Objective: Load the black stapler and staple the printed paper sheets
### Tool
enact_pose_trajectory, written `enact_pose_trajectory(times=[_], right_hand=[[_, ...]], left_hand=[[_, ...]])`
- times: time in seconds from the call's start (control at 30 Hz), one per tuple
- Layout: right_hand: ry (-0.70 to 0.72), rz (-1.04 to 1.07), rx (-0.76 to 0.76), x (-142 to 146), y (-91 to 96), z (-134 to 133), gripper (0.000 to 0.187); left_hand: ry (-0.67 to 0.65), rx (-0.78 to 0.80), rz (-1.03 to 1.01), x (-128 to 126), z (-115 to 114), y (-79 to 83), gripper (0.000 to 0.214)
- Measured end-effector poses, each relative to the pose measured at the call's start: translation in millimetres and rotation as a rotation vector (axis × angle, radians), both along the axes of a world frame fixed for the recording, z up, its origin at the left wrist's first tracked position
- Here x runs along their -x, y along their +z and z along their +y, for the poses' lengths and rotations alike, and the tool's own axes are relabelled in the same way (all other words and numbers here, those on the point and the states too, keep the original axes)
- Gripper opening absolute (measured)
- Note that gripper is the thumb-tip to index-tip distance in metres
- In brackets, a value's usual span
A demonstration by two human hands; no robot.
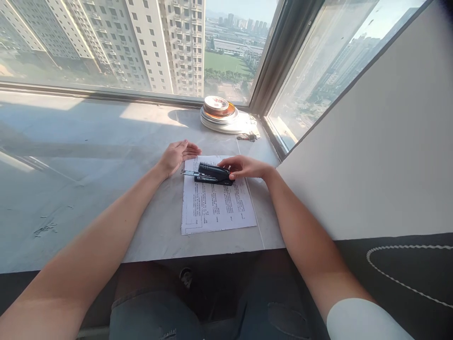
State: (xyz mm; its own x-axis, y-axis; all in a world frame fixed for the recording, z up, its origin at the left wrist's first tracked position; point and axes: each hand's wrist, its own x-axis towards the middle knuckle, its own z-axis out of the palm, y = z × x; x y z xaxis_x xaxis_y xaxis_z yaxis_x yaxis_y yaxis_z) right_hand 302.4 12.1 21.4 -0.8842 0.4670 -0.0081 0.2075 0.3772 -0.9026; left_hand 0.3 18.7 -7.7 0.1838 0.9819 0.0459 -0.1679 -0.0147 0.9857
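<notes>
A black stapler [215, 174] lies across printed sheets of paper [215, 208] on the sill. Out of its left end sticks a slim metal part [188, 173], toward my left hand. My right hand [244, 167] grips the stapler's right end, thumb on the near side and fingers over the far side. Beside the top left corner of the paper, my left hand [180, 155] rests on its edge with fingers stretched out and nothing held. Whether its fingertips touch the paper I cannot tell.
Stacked plates and a small bowl [216, 105] stand by the window corner, with a small dark item [247, 137] in front. Several loose staples [46, 228] lie on the sill [106, 137] at the left. A white wall [382, 141] bounds the right side.
</notes>
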Motion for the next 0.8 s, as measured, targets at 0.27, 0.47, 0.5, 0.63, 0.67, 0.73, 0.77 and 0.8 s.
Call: enact_pose_trajectory(times=[0.27, 0.47, 0.5, 0.63, 0.67, 0.73, 0.77, 0.8], right_hand=[[-0.118, -0.016, -0.393, 40.1, 3.6, -25.3, 0.035], [-0.339, 0.139, -0.422, 44.0, 1.8, -33.0, 0.036], [-0.419, 0.136, -0.497, 44.3, 1.7, -34.0, 0.039], [-0.565, -0.044, -0.808, 46.7, 0.4, -35.7, 0.05], [-0.553, -0.107, -0.869, 47.1, 0.1, -35.3, 0.053], [-0.515, -0.215, -0.972, 48.1, -0.2, -33.9, 0.057], [-0.498, -0.253, -1.015, 48.8, 0.0, -33.1, 0.058], [-0.483, -0.278, -1.051, 49.5, 0.4, -32.4, 0.059]], left_hand=[[-0.022, -0.02, 0.011, 0.0, -0.3, -0.3, 0.043], [-0.014, -0.003, -0.022, 0.5, -1.7, 2.9, 0.046], [-0.017, 0.015, -0.049, 0.5, -1.3, 3.6, 0.048], [-0.122, 0.143, -0.172, 1.1, -1.2, 6.8, 0.049], [-0.155, 0.163, -0.183, 1.5, -1.8, 7.5, 0.047], [-0.205, 0.171, -0.179, 2.8, -3.4, 8.1, 0.042], [-0.219, 0.163, -0.169, 3.5, -4.1, 8.0, 0.038], [-0.225, 0.152, -0.154, 4.1, -4.5, 7.6, 0.035]])
